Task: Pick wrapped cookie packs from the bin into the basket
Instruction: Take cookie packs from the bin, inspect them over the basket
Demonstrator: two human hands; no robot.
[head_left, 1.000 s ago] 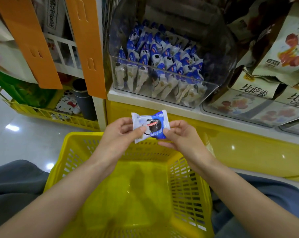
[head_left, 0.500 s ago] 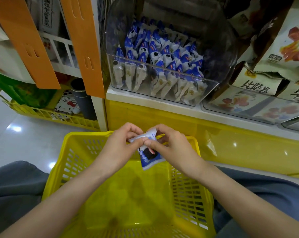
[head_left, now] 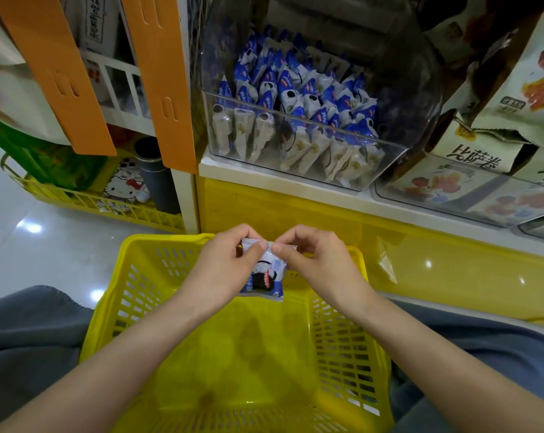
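At frame centre, left hand [head_left: 225, 270] and right hand [head_left: 319, 264] each pinch the cookie pack [head_left: 264, 278], grip clamped on its top seam, above the yellow basket [head_left: 139, 295].

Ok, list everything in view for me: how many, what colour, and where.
cookie pack: one, blue and white, hanging above the basket
basket: one, yellow, bottom centre
bin: one, clear, on the shelf ahead
binned packs: many, blue and white, inside the bin
snack bags: several, beige with red print, right of the bin
orange panels: two, upper left
floor basket: one, yellow, far left
left hand: pinches the cookie pack's top edge
right hand: pinches the same edge
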